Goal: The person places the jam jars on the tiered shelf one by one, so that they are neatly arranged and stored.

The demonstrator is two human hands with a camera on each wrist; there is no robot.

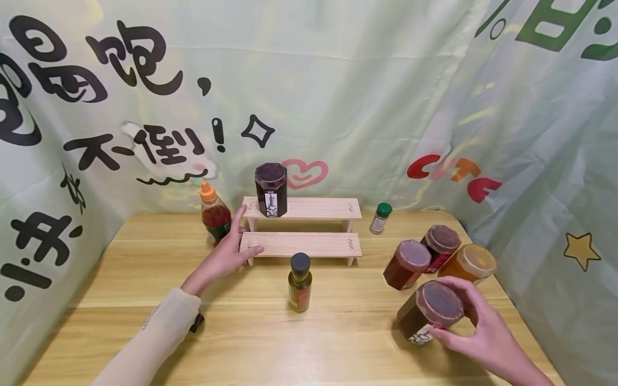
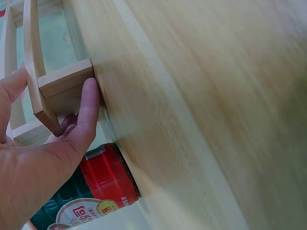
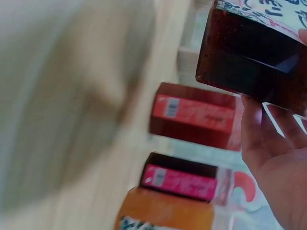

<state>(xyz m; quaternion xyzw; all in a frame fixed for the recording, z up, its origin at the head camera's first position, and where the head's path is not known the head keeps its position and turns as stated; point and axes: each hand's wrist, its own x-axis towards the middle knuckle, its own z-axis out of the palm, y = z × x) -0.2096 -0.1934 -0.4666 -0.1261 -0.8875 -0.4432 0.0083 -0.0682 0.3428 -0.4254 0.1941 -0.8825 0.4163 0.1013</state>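
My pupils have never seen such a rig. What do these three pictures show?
No robot here: just two bare hands. The wide picture comes from a camera on the person's head; the others come from their left and right wrists. The right hand grips a dark, faceted jar with a whitish label. The left hand touches a pale wooden stepped rack bearing a dark purple jar. On the woodgrain table also stand an orange-capped squeeze bottle, a black-capped yellowish bottle, a green-capped shaker, a reddish jar, a dark jar with pink label and an orange jar.
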